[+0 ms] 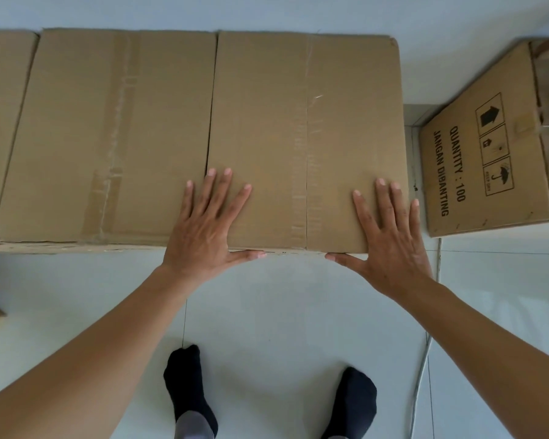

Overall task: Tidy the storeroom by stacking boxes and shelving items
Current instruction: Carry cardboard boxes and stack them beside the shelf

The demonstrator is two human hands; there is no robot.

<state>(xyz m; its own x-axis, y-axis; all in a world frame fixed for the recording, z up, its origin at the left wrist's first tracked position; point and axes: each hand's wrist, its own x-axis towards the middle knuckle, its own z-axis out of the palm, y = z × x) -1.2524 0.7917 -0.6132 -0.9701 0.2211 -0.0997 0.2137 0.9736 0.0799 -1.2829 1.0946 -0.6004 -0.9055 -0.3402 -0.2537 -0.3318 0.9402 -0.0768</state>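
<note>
A pale tiled floor (pixel 267 312) meets a white wall (pixel 298 14). The printed box (pixel 485 160) at the right reads "QUANTITY : 100" and "JANGAN DIBANTING", with arrow and keep-dry marks. On the closed plain box (pixel 298 122) against the wall, the left hand (pixel 203 229) and right hand (pixel 390 236) lie flat, fingers spread, the grip of each holding nothing.

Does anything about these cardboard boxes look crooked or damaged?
Yes. The printed box on the right sits turned at an angle, not square with the right big box beside it. The left big box has patchy, peeled tape remnants along its top.
</note>
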